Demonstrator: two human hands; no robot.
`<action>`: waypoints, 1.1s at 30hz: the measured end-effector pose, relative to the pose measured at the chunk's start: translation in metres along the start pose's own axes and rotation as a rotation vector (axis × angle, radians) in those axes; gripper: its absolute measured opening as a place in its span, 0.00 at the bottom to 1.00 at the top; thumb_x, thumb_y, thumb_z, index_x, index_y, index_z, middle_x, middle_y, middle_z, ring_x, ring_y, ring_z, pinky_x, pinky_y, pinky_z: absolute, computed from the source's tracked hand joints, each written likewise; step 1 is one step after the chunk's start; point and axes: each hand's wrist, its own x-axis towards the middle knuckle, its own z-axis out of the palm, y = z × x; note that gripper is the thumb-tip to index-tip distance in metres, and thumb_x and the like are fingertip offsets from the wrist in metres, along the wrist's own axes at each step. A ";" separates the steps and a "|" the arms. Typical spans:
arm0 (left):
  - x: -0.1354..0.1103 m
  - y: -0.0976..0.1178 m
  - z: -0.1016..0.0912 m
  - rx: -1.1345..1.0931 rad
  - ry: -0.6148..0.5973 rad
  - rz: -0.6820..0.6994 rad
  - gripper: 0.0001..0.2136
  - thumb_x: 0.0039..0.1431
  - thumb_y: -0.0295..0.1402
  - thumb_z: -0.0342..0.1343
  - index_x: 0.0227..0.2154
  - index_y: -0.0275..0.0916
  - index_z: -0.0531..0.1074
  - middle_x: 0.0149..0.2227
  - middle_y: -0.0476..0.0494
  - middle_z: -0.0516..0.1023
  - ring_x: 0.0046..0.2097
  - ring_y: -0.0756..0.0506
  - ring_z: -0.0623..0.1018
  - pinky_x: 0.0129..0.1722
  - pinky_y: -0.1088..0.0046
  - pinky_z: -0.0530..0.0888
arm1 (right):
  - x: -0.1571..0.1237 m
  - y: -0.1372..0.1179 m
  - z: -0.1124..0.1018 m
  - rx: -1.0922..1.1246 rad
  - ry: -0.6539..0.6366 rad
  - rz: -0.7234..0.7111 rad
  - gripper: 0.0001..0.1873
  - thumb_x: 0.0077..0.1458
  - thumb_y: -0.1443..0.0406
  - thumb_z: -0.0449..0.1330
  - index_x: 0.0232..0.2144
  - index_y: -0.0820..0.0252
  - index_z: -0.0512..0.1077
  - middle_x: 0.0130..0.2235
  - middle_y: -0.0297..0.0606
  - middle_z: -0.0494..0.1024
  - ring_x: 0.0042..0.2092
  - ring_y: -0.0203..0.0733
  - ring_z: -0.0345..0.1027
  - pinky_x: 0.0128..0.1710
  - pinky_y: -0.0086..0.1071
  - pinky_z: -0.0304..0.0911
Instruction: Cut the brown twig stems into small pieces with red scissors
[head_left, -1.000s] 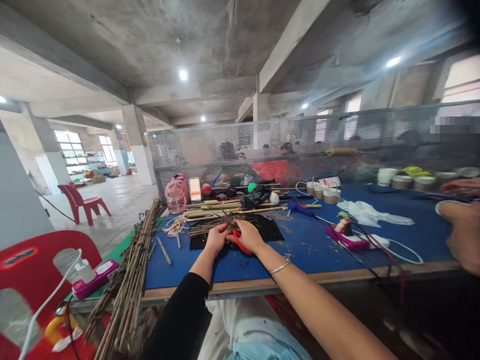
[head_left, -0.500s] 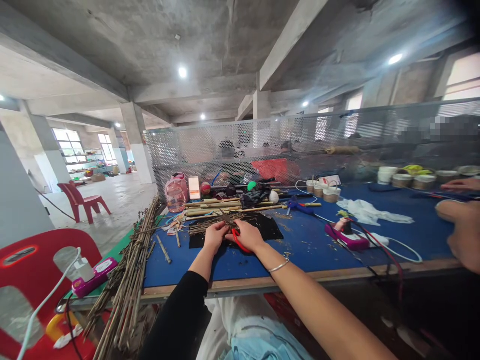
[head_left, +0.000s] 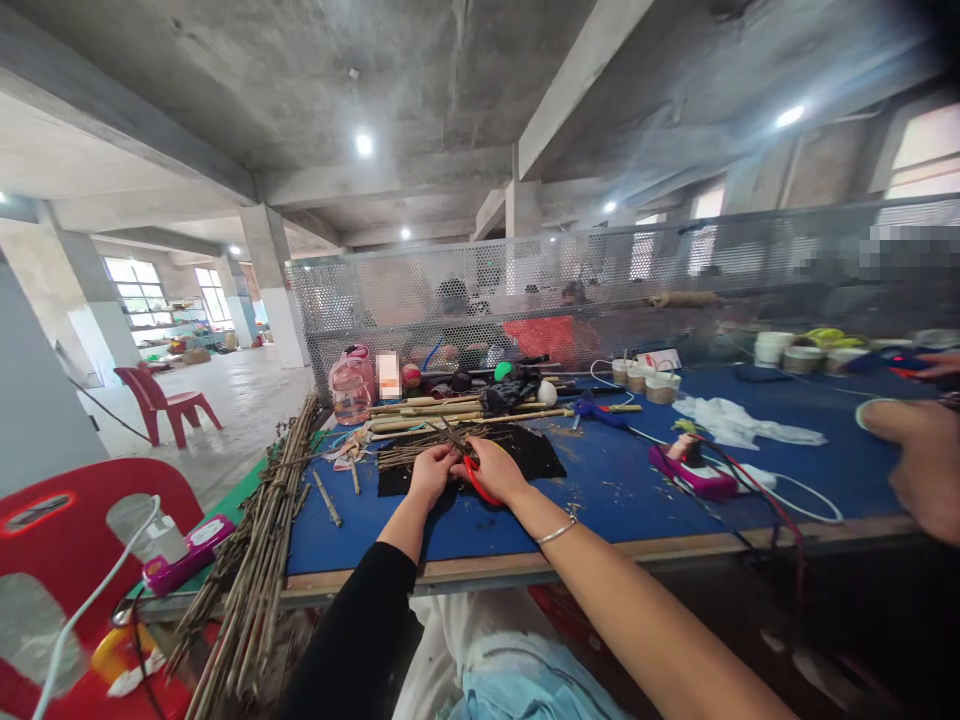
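Observation:
My right hand is closed round red-handled scissors, whose dark blades point up and away to the left. Close against it, my left hand has its fingers pinched together near the blades; what lies between them is too small to make out. Both hands are over a black cloth on the blue table top. Thin brown twigs lie on the cloth, just beyond and left of my left hand.
A bundle of long twigs leans over the table's left end. Thicker sticks lie behind the cloth. To the right are a blue glue gun, a purple power strip, white plastic and a co-worker's hand.
My hands and the scissors stay almost in the same place. At the right edge, the co-worker's hands have shifted, and a dark blue tool with a red spot now shows there.

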 end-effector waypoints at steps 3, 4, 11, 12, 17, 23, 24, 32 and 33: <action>-0.001 0.001 0.001 0.006 -0.036 -0.005 0.18 0.34 0.41 0.65 0.28 0.32 0.74 0.18 0.50 0.70 0.18 0.57 0.62 0.18 0.80 0.59 | 0.001 0.001 0.003 -0.019 0.031 0.012 0.27 0.49 0.49 0.55 0.44 0.62 0.64 0.43 0.45 0.72 0.46 0.45 0.65 0.44 0.33 0.57; -0.001 0.001 0.001 0.001 -0.037 -0.009 0.18 0.34 0.41 0.65 0.27 0.32 0.74 0.17 0.51 0.69 0.18 0.57 0.62 0.18 0.80 0.59 | 0.001 0.001 0.004 -0.034 0.040 0.014 0.29 0.48 0.48 0.56 0.45 0.63 0.64 0.43 0.46 0.72 0.47 0.45 0.64 0.45 0.34 0.57; -0.001 0.002 0.003 -0.032 -0.039 -0.029 0.19 0.29 0.41 0.67 0.22 0.32 0.71 0.15 0.53 0.66 0.16 0.57 0.60 0.17 0.80 0.57 | 0.002 0.001 0.007 -0.090 0.076 0.017 0.34 0.45 0.46 0.57 0.48 0.64 0.62 0.45 0.48 0.70 0.47 0.47 0.63 0.47 0.38 0.56; -0.001 0.001 0.003 -0.035 -0.047 -0.029 0.19 0.29 0.41 0.67 0.22 0.32 0.71 0.15 0.53 0.66 0.16 0.57 0.60 0.17 0.80 0.56 | 0.002 0.001 0.007 -0.085 0.069 0.018 0.34 0.46 0.46 0.56 0.48 0.64 0.62 0.45 0.48 0.70 0.47 0.47 0.63 0.47 0.38 0.56; 0.000 0.001 0.001 -0.013 -0.048 -0.008 0.19 0.32 0.42 0.65 0.24 0.31 0.73 0.15 0.52 0.66 0.17 0.57 0.61 0.18 0.80 0.58 | 0.000 -0.003 0.002 -0.046 0.012 0.043 0.30 0.48 0.46 0.54 0.46 0.60 0.64 0.43 0.44 0.73 0.46 0.45 0.66 0.42 0.32 0.58; 0.001 0.001 -0.001 0.089 0.060 0.020 0.15 0.38 0.39 0.63 0.29 0.33 0.74 0.20 0.48 0.72 0.18 0.55 0.65 0.18 0.79 0.61 | -0.002 -0.007 -0.006 -0.084 -0.076 0.089 0.26 0.50 0.45 0.52 0.44 0.55 0.66 0.40 0.41 0.76 0.42 0.45 0.69 0.36 0.30 0.58; 0.000 0.001 -0.001 0.118 0.081 0.023 0.14 0.40 0.38 0.62 0.29 0.33 0.75 0.21 0.48 0.73 0.18 0.55 0.65 0.19 0.79 0.62 | -0.002 -0.008 -0.007 -0.090 -0.085 0.100 0.26 0.50 0.45 0.52 0.44 0.55 0.66 0.39 0.41 0.76 0.42 0.46 0.70 0.36 0.30 0.58; -0.003 0.007 -0.003 0.479 0.233 0.253 0.06 0.45 0.32 0.57 0.24 0.34 0.74 0.24 0.44 0.76 0.26 0.50 0.72 0.28 0.76 0.67 | -0.001 -0.005 -0.002 -0.114 -0.019 0.007 0.30 0.46 0.45 0.56 0.45 0.59 0.65 0.43 0.44 0.73 0.46 0.45 0.66 0.43 0.33 0.58; -0.004 0.008 -0.003 0.509 0.238 0.268 0.06 0.45 0.32 0.57 0.24 0.34 0.74 0.24 0.44 0.76 0.26 0.50 0.72 0.29 0.76 0.67 | -0.001 -0.004 -0.001 -0.120 0.000 -0.007 0.31 0.45 0.45 0.57 0.45 0.60 0.65 0.43 0.45 0.72 0.46 0.46 0.65 0.44 0.34 0.58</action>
